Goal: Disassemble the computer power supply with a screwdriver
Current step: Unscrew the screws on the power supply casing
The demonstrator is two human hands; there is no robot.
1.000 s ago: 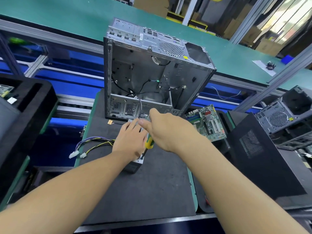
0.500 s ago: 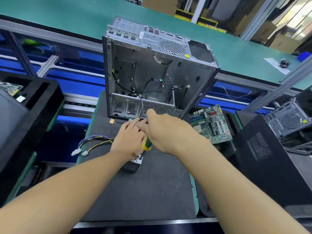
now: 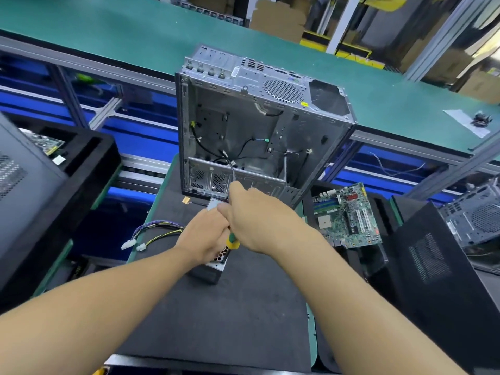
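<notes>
Now my left hand (image 3: 201, 238) presses flat on the power supply (image 3: 219, 257), just in front of the case (image 3: 243, 125); my right hand (image 3: 259, 220) grips the screwdriver (image 3: 232, 243) over it, both unmoved since earlier.

Bare metal, matt mat, green belt

Computer case (image 3: 251, 125) dull grey sheet metal, perforated; power supply (image 3: 216, 262) same metal; desk mat (image 3: 230, 320) black, matt, slightly scuffed; screwdriver (image 3: 232, 243) handle glossy yellow-green plastic; conveyor belt (image 3: 108, 36) smooth green.
</notes>
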